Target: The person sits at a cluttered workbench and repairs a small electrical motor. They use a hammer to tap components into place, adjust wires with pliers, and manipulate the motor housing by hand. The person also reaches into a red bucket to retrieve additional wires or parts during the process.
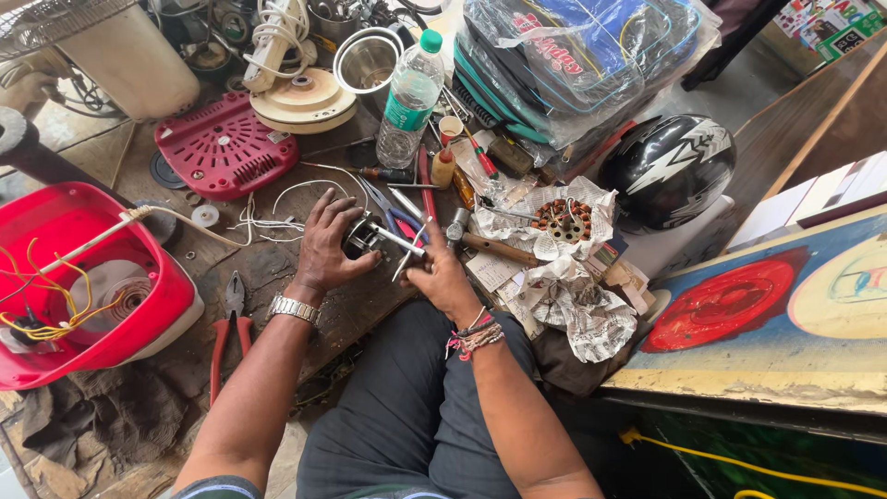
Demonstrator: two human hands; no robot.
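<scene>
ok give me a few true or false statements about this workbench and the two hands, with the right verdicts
1. The left hand rests on a small motor part with a metal shaft. True.
2. The right hand is lifting the hammer. False: the hammer lies on the bench beside that hand, which holds a thin metal tool against the motor part.
3. The red-handled pliers lie left of the left forearm. True.
4. The plastic water bottle lies on its side. False: it stands upright, green cap on.
5. A black helmet sits to the right of the crumpled newspaper. True.
</scene>
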